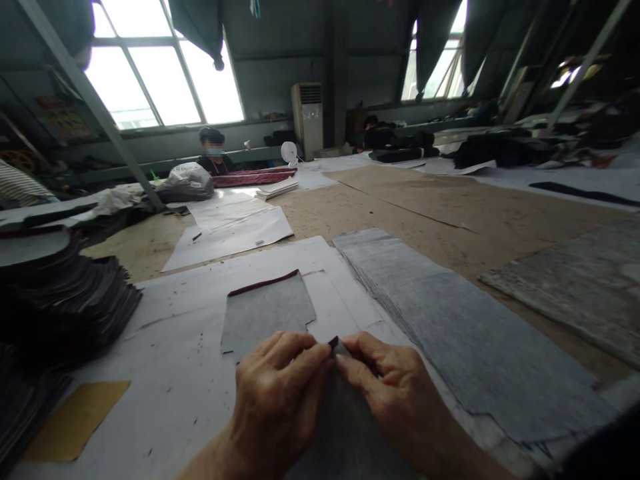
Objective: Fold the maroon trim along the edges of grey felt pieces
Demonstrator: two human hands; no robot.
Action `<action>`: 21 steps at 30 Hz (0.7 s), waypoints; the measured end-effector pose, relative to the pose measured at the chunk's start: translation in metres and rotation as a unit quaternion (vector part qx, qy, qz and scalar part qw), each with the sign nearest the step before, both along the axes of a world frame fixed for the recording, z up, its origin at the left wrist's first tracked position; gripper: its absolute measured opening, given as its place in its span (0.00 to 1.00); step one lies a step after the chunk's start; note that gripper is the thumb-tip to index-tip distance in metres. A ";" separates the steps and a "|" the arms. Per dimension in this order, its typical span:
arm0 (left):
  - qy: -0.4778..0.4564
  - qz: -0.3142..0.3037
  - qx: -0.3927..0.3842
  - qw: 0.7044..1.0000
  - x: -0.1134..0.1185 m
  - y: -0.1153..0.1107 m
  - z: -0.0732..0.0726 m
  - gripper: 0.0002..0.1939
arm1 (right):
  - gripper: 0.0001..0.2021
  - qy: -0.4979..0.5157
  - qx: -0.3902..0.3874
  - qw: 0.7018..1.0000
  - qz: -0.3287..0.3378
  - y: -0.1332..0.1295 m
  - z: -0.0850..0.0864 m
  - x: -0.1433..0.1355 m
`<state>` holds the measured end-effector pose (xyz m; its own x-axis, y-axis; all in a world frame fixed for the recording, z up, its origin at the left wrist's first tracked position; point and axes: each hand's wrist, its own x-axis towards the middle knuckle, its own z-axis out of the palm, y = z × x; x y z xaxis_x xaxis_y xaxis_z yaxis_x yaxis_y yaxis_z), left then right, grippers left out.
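Observation:
My left hand [280, 387] and my right hand [390, 373] meet near the front of the table, both closed on a dark grey fabric piece [345, 427]. Thumbs and fingers pinch its far edge, where a small dark fold [334, 343] shows between them. The rest of this piece hangs toward me, partly covered by my hands. Just beyond my left hand lies a flat grey fabric panel [270, 310] with a dark red strip along its far edge and a notch at its right side.
On the left stands a tall stack of dark fabric pieces [100, 293], with a tan card [77, 420] before it. Layered grey fabric sheets [450, 320] lie to the right. White paper [175, 353] covers the tabletop. Across the table sits a person [215, 157] near a small fan [289, 153].

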<state>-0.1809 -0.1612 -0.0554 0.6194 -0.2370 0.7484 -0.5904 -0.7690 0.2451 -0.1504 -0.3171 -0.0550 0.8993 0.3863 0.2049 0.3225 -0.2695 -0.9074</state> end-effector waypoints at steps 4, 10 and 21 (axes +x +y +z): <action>-0.019 0.021 -0.006 1.000 0.004 -0.001 -0.008 0.09 | 0.08 -0.086 0.012 0.996 0.007 0.002 -0.006 0.001; -0.010 0.023 -0.006 1.000 0.003 -0.003 -0.011 0.09 | 0.09 -0.210 -0.002 0.978 0.006 0.004 -0.014 0.001; -0.032 0.008 0.048 0.998 0.004 -0.005 -0.015 0.09 | 0.11 -0.241 -0.029 0.970 0.016 0.005 -0.022 -0.002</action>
